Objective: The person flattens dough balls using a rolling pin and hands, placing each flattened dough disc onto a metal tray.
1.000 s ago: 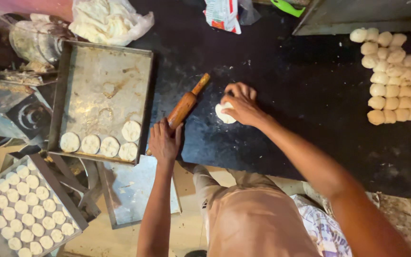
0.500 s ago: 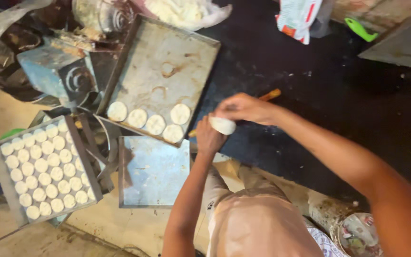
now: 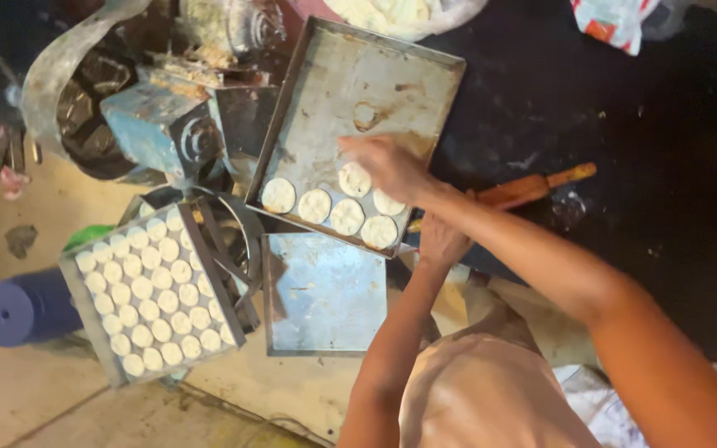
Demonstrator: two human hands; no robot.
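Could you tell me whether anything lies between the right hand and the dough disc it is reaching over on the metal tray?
Nothing visible does. The right hand is right over the dough disc on the metal tray, fingers at its edge. The other four discs lie beside it, and the left hand rests near the rolling pin.

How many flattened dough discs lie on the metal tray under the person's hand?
6 on the tray: four in its near row, two behind. The right hand may hide more.
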